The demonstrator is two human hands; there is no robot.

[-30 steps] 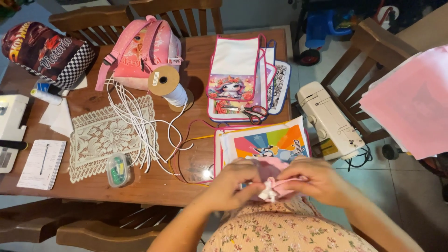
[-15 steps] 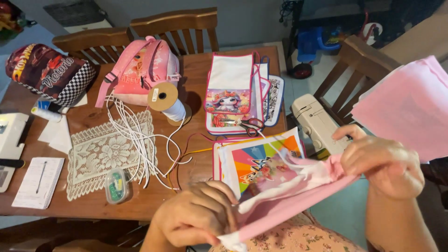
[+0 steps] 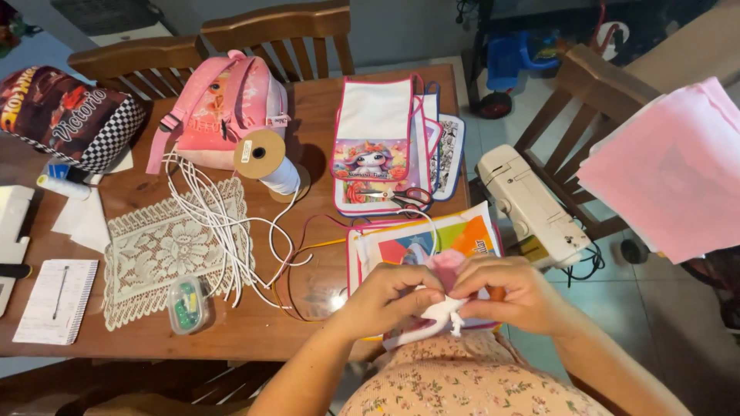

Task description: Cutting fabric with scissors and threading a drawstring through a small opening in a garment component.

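At the counter's (image 3: pixel 254 339) near edge, the left hand (image 3: pixel 385 299) and right hand (image 3: pixel 505 293) pinch a bunched pink-and-white cloth piece (image 3: pixel 443 304) between them. Left, a small clear box (image 3: pixel 187 304) holds green bits beside a lace doily (image 3: pixel 166 250). Farther back stand a cord spool (image 3: pixel 266 160) and a pink backpack (image 3: pixel 223 108).
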